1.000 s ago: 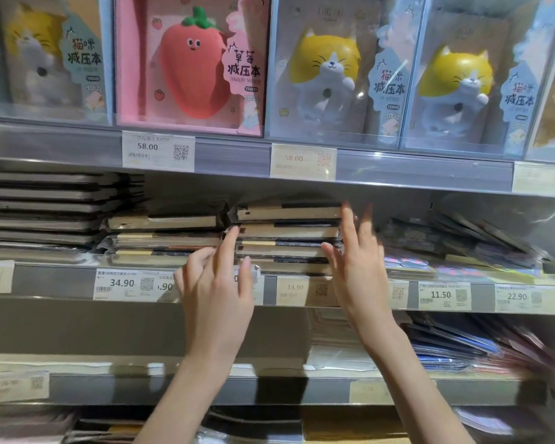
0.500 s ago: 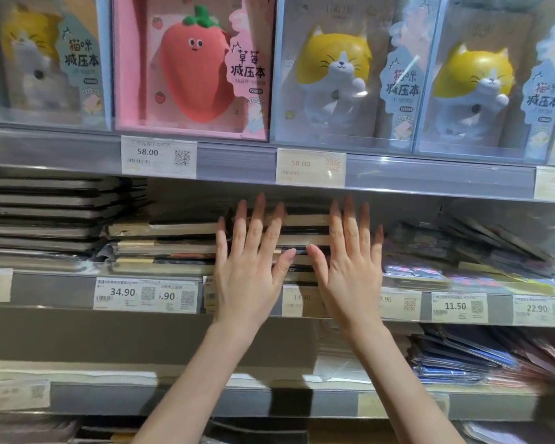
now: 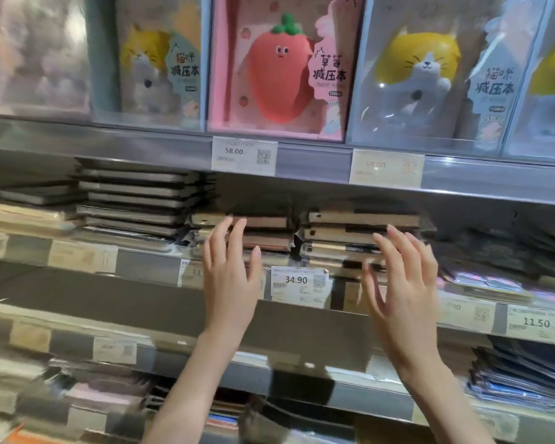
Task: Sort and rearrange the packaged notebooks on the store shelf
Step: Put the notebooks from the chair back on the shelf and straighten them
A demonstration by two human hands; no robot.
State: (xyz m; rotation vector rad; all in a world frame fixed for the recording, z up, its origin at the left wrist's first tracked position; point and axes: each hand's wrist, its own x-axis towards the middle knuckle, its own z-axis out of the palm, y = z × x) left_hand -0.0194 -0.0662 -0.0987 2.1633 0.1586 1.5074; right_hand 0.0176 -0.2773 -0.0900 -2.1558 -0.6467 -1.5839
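Two short stacks of wrapped brown notebooks lie flat on the middle shelf: a left stack [image 3: 263, 232] and a right stack [image 3: 350, 238]. My left hand [image 3: 229, 277] is raised in front of the left stack, fingers spread, fingertips at its front edge. In front of the right end of the other stack, my right hand [image 3: 401, 283] is also spread and empty. A taller stack of dark notebooks [image 3: 135, 200] lies further left.
Boxed cat [image 3: 423, 75] and strawberry [image 3: 279, 72] notebooks stand on the top shelf. Price tags [image 3: 298, 285] line the shelf rail [image 3: 148, 267]. Loose colourful packs [image 3: 494, 283] lie at the right, with more stacks on the lower shelves [image 3: 519, 376].
The view has swung left, so the shelf now sits further right. Both hands have drawn apart, from side by side on the right stack to one hand before each stack.
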